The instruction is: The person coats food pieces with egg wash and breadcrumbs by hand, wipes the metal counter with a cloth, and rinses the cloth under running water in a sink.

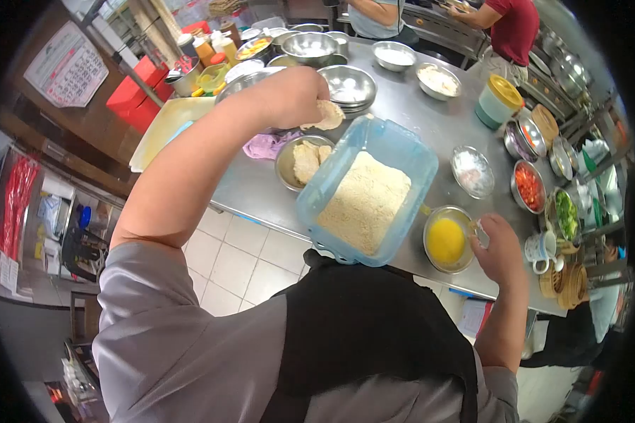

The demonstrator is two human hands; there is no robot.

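A flat, crumb-coated cutlet (324,116) hangs from the closed fingers of my left hand (296,95), raised over the table. Below it, a metal bowl (283,169) holds more coated cutlets (306,161). Right of that bowl stands a blue plastic tub (420,158) with pale breadcrumbs (367,201) in it. Beaten egg (446,241) lies in a metal bowl (436,266) by the table's near edge. My right hand (499,250) is at this bowl's right rim, fingers curled and whitish at the tips. What they hold, if anything, is hidden.
A bowl with white powder (473,171) stands beyond the egg. Bowls of diced tomato (528,185) and chopped greens (566,213) line the right edge. Stacked metal bowls (349,86), a purple cloth (271,144) and sauce bottles (204,51) are further off. Two people stand across the table.
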